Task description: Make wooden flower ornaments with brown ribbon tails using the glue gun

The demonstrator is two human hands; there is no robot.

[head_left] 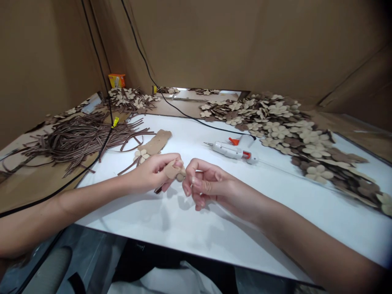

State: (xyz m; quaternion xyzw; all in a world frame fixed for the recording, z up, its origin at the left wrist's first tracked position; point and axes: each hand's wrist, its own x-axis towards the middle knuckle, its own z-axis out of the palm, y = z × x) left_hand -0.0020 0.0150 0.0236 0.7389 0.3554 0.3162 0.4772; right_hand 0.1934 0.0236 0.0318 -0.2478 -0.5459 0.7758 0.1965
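Observation:
My left hand is closed, pinching a small beige flower piece between thumb and fingers. A tan patch covers part of the thumb. Below that hand, the end of a dark brown strip sticks out. Close on the right is my right hand, its fingers curled and its thumb against them; whatever they may hold is hidden. Just beyond my left hand, a finished-looking beige flower lies by a tan scrap piece. A white glue gun with a red trigger rests behind my right hand.
Brown strips are heaped at the left. Many beige and brown flower cutouts pile up along the right. More flowers sit at the back left near an orange box. A black cable hangs across the white board.

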